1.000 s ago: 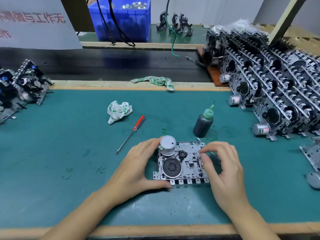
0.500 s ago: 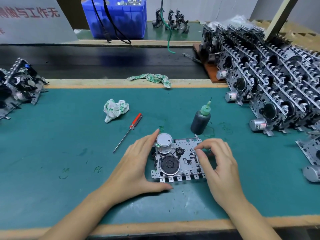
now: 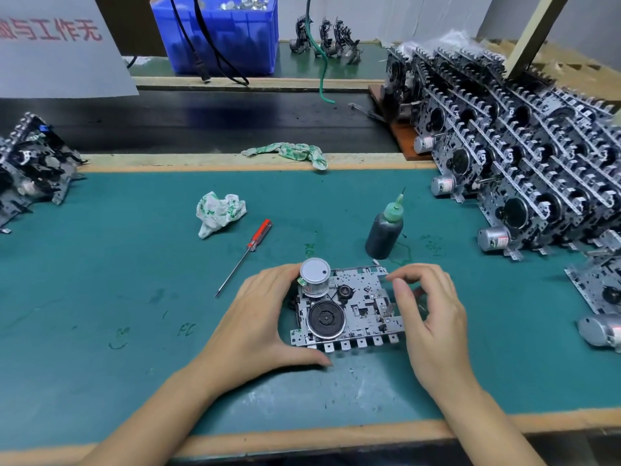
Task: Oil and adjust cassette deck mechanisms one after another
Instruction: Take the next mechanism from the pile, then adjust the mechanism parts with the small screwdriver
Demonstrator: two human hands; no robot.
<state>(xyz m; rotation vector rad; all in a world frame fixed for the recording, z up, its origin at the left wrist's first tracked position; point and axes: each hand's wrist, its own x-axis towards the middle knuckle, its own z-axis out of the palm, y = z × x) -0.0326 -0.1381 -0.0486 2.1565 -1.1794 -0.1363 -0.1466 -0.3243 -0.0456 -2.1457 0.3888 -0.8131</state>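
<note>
Cassette deck mechanism [image 3: 349,311] between both hands, left fingers [image 3: 285,280] cupping it, right fingers [image 3: 403,290] pinching its edge.

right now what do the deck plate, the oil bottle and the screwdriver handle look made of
Deck plate: looks like stamped sheet metal, dull silver, with punched holes and bent tabs along its near edge.
Oil bottle: probably soft plastic, dark matt body with a pale green nozzle cap.
Screwdriver handle: seems clear red plastic, glossy, on a thin bright steel-looking shaft.
</note>
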